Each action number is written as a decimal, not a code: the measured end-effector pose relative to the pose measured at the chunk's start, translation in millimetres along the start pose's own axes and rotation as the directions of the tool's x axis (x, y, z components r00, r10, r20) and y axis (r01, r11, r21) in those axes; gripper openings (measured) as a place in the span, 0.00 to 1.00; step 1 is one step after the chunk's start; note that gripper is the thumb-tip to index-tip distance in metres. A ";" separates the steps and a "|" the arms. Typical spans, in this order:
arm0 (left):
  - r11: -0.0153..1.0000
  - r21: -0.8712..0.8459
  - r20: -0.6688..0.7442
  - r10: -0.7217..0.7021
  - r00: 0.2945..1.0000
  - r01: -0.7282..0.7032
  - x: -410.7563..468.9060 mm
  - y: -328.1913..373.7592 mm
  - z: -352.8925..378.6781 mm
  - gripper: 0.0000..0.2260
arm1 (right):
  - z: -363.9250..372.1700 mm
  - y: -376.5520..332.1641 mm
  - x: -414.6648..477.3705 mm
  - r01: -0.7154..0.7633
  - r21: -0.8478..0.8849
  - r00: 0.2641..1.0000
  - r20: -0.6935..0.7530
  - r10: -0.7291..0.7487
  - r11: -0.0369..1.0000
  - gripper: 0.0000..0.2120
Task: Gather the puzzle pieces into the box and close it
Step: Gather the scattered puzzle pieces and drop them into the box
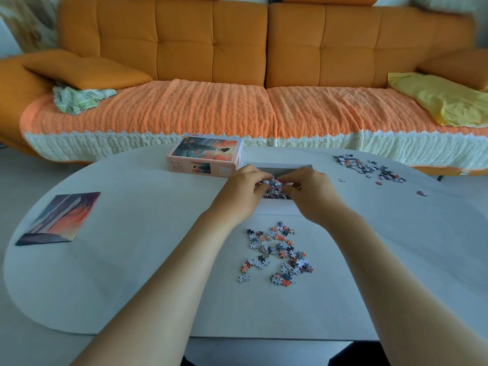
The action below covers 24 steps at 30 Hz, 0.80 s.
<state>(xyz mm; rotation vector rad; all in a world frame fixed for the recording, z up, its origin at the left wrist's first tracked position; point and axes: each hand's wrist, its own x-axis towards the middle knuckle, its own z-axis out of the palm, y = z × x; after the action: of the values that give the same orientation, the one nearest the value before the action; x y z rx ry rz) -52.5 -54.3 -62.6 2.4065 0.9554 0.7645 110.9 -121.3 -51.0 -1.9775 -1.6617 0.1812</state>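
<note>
Lid (205,154) left of box (277,207), pieces (277,252) nearer

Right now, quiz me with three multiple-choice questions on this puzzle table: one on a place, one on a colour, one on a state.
1. The picture card lies: A. on the floor; B. on the table's left part; C. on a cushion.
2. The cloth on the sofa's right end is: A. yellow; B. blue; C. black.
3. The box is: A. closed; B. upside down; C. open, its lid beside it.
Answers: 1 B, it lies flat near the left edge. 2 A, plainly yellow against orange. 3 C, the left hand and right hand hold pieces over its open top.
</note>
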 end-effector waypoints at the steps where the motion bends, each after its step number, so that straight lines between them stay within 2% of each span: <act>1: 1.000 0.027 0.002 0.012 1.000 -0.012 -1.5 -1.5 -0.2 0.12 | -0.1 -0.2 -0.9 0.015 -0.008 1.000 -0.004 -0.015 1.000 0.11; 3: 0.987 0.154 0.011 0.050 0.999 -0.051 -4.9 -6.1 -0.6 0.11 | -1.0 -2.5 -5.3 0.056 -0.022 0.998 -0.026 -0.056 0.998 0.11; 5: 0.961 0.260 0.078 0.075 0.994 -0.093 -9.2 -8.8 -1.7 0.11 | 0.7 -4.7 -11.7 0.127 -0.052 0.992 0.010 -0.127 0.991 0.10; 7: 0.958 0.272 0.163 0.052 0.985 -0.096 -13.8 -6.9 -3.1 0.13 | 4.5 -3.6 -17.4 0.197 -0.094 0.979 0.078 -0.190 0.976 0.11; 9: 0.959 0.267 0.188 0.048 0.981 -0.098 -18.2 -4.3 -4.2 0.15 | 4.7 -0.5 -20.3 0.218 -0.114 0.973 0.103 -0.207 0.969 0.12; 13: 0.963 0.248 0.088 0.088 0.992 -0.108 -26.9 -5.1 -8.9 0.18 | -1.1 3.7 -25.6 0.268 -0.059 0.962 -0.034 -0.270 0.962 0.10; 15: 0.952 0.270 0.020 0.141 0.990 -0.141 -31.5 -7.0 -11.6 0.17 | -4.0 2.9 -28.5 0.308 -0.041 0.943 -0.118 -0.311 0.950 0.09; 17: 0.946 0.261 -0.031 0.205 0.978 -0.190 -37.2 -6.1 -14.0 0.13 | -7.9 -1.6 -33.2 0.335 -0.003 0.933 -0.140 -0.332 0.942 0.09; 19: 0.958 0.203 -0.027 0.213 0.977 -0.203 -45.5 0.1 -16.9 0.09 | -9.9 -7.4 -40.1 0.330 0.026 0.943 -0.047 -0.329 0.944 0.10; 21: 0.974 0.154 0.065 0.157 0.985 -0.166 -55.9 5.9 -16.3 0.09 | -6.1 -9.6 -47.3 0.306 0.006 0.946 0.112 -0.305 0.952 0.10; 24: 0.970 0.229 0.265 0.021 0.964 -0.084 -69.0 4.1 -9.3 0.23 | 5.0 -6.3 -55.9 0.239 -0.102 0.935 0.292 -0.201 0.966 0.14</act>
<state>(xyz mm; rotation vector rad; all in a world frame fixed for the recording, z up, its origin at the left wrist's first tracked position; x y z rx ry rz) -98.4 -105.1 -76.0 2.6649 0.9222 0.3510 90.5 -172.0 -65.4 -1.9114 -2.1153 0.2807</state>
